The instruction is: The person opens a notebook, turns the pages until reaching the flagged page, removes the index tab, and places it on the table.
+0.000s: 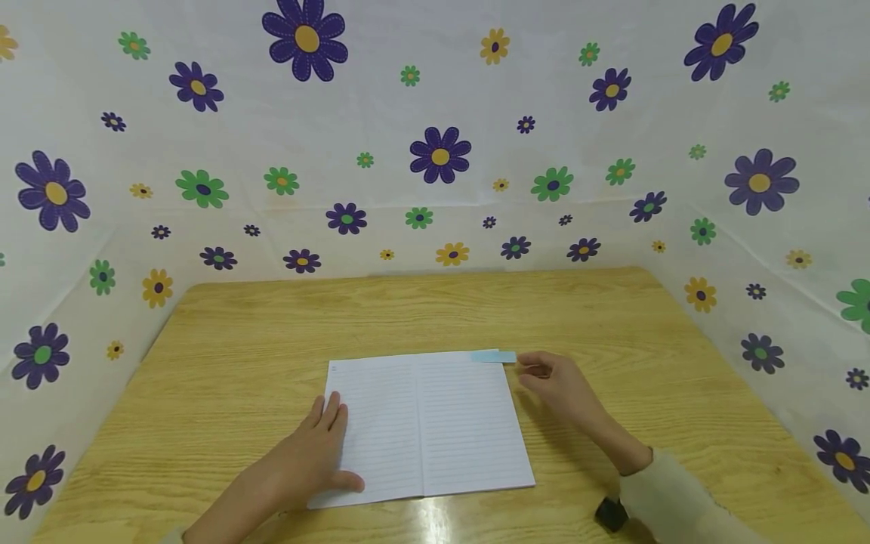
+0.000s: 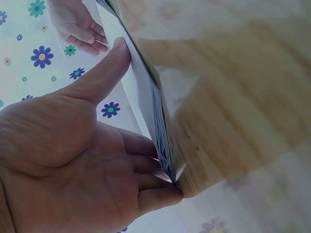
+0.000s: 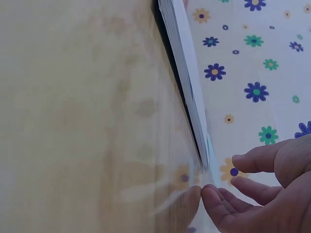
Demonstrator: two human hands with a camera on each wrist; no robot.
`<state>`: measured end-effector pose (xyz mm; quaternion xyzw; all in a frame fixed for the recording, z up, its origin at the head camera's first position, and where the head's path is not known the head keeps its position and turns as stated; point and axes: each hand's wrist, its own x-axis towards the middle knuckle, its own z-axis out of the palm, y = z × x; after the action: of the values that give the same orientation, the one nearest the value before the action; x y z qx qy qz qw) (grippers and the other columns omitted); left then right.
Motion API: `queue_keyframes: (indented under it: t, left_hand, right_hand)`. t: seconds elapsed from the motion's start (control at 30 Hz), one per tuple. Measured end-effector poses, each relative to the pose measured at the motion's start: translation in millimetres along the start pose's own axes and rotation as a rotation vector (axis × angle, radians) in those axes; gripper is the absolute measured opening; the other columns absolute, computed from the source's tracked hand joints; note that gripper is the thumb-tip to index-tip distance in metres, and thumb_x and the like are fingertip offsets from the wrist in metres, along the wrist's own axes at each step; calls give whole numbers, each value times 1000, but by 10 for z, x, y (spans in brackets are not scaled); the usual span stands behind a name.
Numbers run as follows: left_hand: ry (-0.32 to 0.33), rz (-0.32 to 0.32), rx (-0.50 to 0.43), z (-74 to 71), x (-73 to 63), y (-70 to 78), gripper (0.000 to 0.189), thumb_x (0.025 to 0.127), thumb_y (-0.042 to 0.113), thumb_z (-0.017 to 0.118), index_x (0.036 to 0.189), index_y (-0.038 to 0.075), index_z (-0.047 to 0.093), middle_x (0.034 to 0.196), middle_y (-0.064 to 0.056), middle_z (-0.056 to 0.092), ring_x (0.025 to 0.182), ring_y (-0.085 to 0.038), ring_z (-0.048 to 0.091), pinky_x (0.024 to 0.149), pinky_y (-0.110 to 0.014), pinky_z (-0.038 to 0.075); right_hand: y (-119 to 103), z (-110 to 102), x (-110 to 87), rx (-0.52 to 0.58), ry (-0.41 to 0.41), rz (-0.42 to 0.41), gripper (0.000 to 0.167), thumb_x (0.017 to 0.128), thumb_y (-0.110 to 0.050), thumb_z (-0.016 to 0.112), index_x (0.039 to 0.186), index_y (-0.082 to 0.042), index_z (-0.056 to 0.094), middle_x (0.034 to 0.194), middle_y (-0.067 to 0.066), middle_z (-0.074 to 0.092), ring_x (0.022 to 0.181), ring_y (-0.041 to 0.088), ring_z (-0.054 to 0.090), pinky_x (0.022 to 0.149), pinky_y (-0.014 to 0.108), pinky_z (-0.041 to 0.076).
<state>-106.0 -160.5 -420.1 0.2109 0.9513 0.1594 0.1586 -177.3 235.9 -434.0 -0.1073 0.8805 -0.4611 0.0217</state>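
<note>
An open lined notebook (image 1: 469,423) lies flat with a light-blue sticky strip (image 1: 494,357) at the top right corner of its right page. The strip's right end juts past the page edge. My left hand (image 1: 309,457) rests along the notebook's left edge, its thumb on the page and its fingers spread, mostly straight. In the left wrist view, the thumb (image 2: 114,63) touches the page near the edge. Just right of the strip is my right hand (image 1: 560,385), fingers loosely bent and holding nothing. The right wrist view shows a gap between its thumb and fingers (image 3: 218,206).
The notebook lies on a wooden table (image 1: 258,325). A small black object (image 1: 611,514) sits by the right sleeve (image 1: 673,499), partly covered by it. White flower-print cloth (image 1: 381,113) encloses the table at the back and both sides.
</note>
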Motion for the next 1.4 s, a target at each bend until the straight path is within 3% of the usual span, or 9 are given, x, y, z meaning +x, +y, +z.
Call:
queue_keyframes:
  t: [0.2, 0.43, 0.73, 0.97, 1.4]
  left_hand:
    - [6, 1, 11, 2, 16, 3, 112, 81, 52, 81, 147, -24, 33, 156, -47, 18, 147, -62, 15, 119, -62, 26]
    - [9, 7, 29, -1, 14, 6, 112, 81, 53, 81, 147, -24, 33, 156, -46, 20, 147, -61, 16, 119, -60, 26]
    - [11, 1, 25, -4, 14, 14, 113, 81, 53, 81, 147, -24, 33, 156, -46, 19, 147, -61, 15, 119, -60, 25]
    - [14, 2, 25, 14, 21, -6, 112, 80, 53, 82, 146, -25, 33, 156, -47, 20, 147, -61, 16, 119, -60, 25]
    - [10, 7, 27, 26, 21, -19, 112, 81, 52, 82, 146, -25, 33, 156, -47, 20, 147, -61, 15, 119, -61, 24]
  right_hand:
    - [66, -42, 92, -19, -4, -7, 36, 99, -4, 67, 132, 11, 63, 125, 25, 68, 110, 37, 68, 77, 26, 57]
    - [117, -45, 179, -24, -36, -37, 36, 99, -3, 67, 133, 11, 62, 123, 25, 68, 107, 37, 67, 69, 28, 57]
    - [131, 11, 306, -16, -57, -6, 37, 97, -4, 69, 130, 10, 65, 116, 20, 71, 97, 26, 67, 66, 25, 53]
    - [74, 22, 331, 44, -69, 23, 35, 95, -1, 69, 128, 11, 65, 109, 19, 72, 78, 22, 58, 55, 24, 46]
    - [35, 19, 348, 48, -50, 36, 30, 93, 7, 67, 123, 10, 68, 100, 18, 70, 75, 18, 55, 56, 22, 47]
